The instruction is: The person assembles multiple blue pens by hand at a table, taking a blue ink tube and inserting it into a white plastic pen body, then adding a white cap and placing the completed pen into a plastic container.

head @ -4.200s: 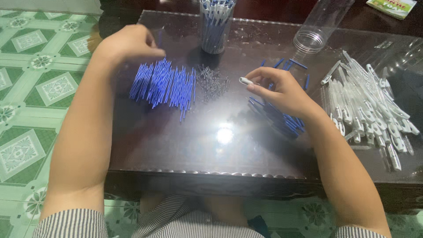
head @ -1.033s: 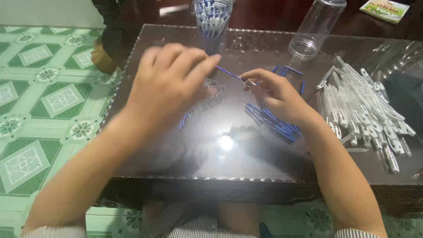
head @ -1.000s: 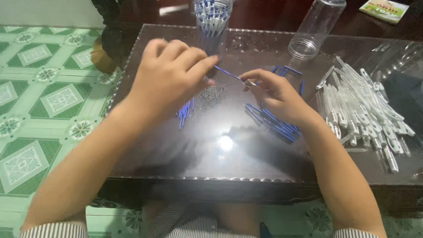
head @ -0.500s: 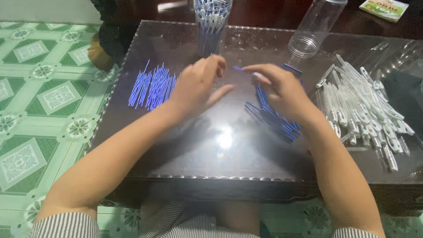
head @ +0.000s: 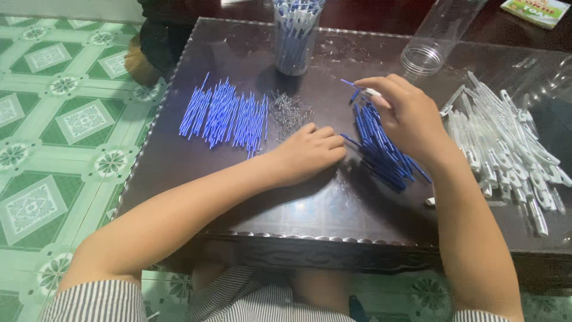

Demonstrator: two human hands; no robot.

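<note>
My right hand (head: 411,116) hovers over a heap of blue pen parts (head: 381,149) and pinches a slim blue pen piece with a white end (head: 362,89) between thumb and forefinger. My left hand (head: 313,152) rests on the dark glass-topped table (head: 238,191), fingers curled loosely, just left of that blue heap and below a small pile of tiny metal springs (head: 289,110). Whether it holds a spring is hidden. A spread of blue ink refills (head: 226,116) lies further left.
A clear cup of assembled pens (head: 295,33) stands at the back. An empty clear plastic jar (head: 438,36) lies on its side at the back right. Many white pen barrels (head: 506,149) cover the right side. Green patterned floor tiles (head: 53,119) lie to the left.
My left hand left the refill spread, met the right hand at the centre, then dropped to the table beside the springs. My right hand lifted slightly, still holding a pen piece.
</note>
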